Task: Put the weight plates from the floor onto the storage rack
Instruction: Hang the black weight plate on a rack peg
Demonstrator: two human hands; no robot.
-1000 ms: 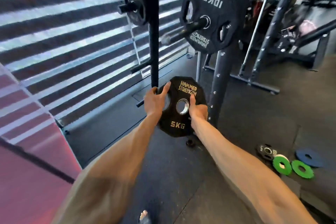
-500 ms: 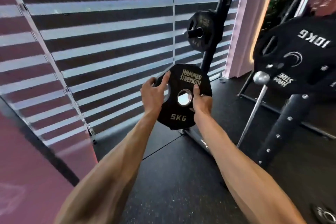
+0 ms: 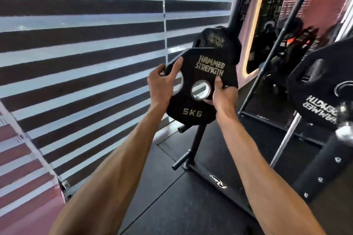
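Plate (image 3: pixel 202 71) marked 5KG: stiff, probably hefty, smooth-faced. Left grip (image 3: pixel 162 84) and right grip (image 3: pixel 223 93) clamp its opposite edges; seems secure.

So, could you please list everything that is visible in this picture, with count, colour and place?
5 kg plate: one, black, centre, held before the rack.
stored plate: one, black, on the rack behind it.
storage rack: one, black, centre, bare pegs low down.
large plate: one, black, right edge.
blind: one, dark and white stripes, left.
floor: one, black, below.
left hand: one, grips the plate's left edge.
right hand: one, grips its right side.
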